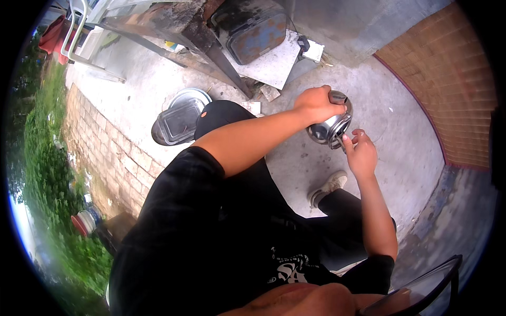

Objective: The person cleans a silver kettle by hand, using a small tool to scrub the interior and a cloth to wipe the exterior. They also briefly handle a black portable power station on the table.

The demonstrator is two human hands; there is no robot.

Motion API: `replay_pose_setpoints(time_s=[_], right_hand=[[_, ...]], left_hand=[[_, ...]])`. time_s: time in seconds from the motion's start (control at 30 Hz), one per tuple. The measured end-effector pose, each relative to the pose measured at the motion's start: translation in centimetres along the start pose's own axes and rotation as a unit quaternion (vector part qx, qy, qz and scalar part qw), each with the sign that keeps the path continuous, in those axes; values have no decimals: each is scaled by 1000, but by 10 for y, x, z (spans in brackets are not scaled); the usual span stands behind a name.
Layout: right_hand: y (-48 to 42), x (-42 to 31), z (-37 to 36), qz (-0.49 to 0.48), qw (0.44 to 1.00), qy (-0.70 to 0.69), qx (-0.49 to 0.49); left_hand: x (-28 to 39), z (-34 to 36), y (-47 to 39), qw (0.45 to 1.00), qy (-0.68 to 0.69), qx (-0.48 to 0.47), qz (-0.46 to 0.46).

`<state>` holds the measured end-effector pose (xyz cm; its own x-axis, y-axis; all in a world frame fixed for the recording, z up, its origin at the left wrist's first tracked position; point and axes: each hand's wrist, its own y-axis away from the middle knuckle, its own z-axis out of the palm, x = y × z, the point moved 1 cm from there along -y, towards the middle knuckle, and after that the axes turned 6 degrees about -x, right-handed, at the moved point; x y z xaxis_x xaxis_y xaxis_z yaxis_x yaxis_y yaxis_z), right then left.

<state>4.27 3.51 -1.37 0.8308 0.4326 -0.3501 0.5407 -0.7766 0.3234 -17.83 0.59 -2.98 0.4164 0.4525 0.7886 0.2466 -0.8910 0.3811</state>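
A round, shiny metal vessel (319, 131), kettle-like in shape, is held tilted above the concrete floor (389, 118). My left hand (316, 104) grips it from above, with the fingers over its far side. The vessel's ringed mouth (339, 128) faces toward me and to the right. At that mouth, my right hand (363, 152) pinches a thin metal piece (340, 143) with the thumb. Whether this piece is a handle or a separate tool cannot be made out. The inside of the vessel is mostly hidden.
A clear plastic tray (182, 120) and a round lid (193, 96) lie beside my left knee. A rusty metal stand (197, 39) rises ahead, near a white board (272, 65). To the right curves a woven mat (438, 79). A brick strip (106, 134) borders the left.
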Motion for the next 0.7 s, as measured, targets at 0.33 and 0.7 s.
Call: replay_pose_setpoints(time_s=[0.33, 0.7], right_hand=[[18, -9, 4, -169, 979, 84, 81], [1, 14, 12, -105, 993, -35, 31]], left_hand=[[4, -6, -2, 1000, -22, -4, -14], [15, -8, 5, 999, -39, -5, -19]])
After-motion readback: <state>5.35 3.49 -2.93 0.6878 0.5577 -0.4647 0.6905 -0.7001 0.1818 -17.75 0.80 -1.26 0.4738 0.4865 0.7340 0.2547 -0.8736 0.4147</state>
